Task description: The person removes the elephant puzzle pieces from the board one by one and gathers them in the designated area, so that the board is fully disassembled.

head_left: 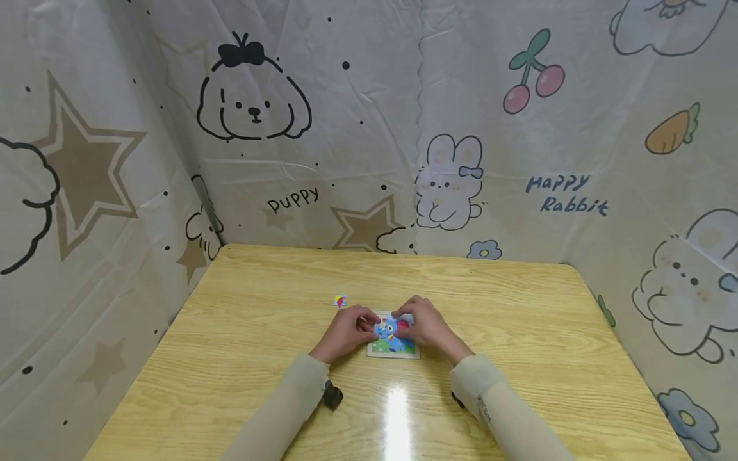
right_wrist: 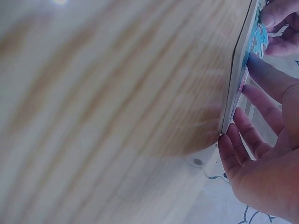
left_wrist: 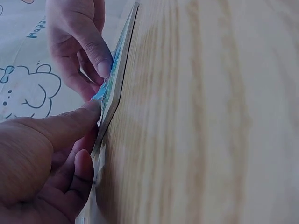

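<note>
Head view: one puzzle tray [head_left: 393,356] sits on the table [head_left: 277,307] between the left grip [head_left: 346,330] and right grip [head_left: 428,325].
It holds a blue animal picture [head_left: 396,344], partly hidden; the left grip pinches one blue piece [right_wrist: 261,41] over it, the right grip touches the tray, fingers apart. One loose piece [head_left: 340,301] lies just beyond the left grip.

Puzzle board [head_left: 377,356]: thin, rectangular, pale-rimmed, lying flat on the tabletop [head_left: 490,307]. Its face shows a blue cartoon figure, pink-red at right and green along the near side; the upper portion is partly covered by the hands. Light-blue piece [right_wrist: 262,41]: curved, cut-out edge, pinched by the left hand [head_left: 347,330] and tilted over the board's face. Loose piece [head_left: 340,300]: small, yellow, pink-red and blue, lying apart beyond the board's far left corner.
</note>
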Demonstrator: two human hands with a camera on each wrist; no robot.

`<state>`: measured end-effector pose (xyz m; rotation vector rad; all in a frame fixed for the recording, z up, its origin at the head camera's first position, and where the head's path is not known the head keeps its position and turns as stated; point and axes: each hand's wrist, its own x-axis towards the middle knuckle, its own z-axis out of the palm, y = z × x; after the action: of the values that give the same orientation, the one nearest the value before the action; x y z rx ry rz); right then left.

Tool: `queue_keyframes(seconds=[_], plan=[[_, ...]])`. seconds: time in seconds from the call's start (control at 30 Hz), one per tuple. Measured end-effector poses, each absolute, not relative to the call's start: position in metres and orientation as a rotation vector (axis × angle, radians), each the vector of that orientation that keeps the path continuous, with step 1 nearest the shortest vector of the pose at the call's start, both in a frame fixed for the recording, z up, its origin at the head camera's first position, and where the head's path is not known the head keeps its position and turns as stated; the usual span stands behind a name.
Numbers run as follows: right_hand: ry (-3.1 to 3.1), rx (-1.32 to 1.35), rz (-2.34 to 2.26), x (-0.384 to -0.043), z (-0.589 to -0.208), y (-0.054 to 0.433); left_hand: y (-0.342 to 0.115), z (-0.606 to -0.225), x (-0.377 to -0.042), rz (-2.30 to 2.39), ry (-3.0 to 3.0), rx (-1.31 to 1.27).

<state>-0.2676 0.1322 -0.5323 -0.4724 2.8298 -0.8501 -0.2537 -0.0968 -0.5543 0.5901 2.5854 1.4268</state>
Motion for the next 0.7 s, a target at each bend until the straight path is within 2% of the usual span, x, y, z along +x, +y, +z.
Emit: queue_keyframes(seconds=[0.7], plan=[[2.819,-0.451,-0.861,-0.264,-0.527,0.131,-0.117,-0.549,-0.257,1.521,2.566,0.508]])
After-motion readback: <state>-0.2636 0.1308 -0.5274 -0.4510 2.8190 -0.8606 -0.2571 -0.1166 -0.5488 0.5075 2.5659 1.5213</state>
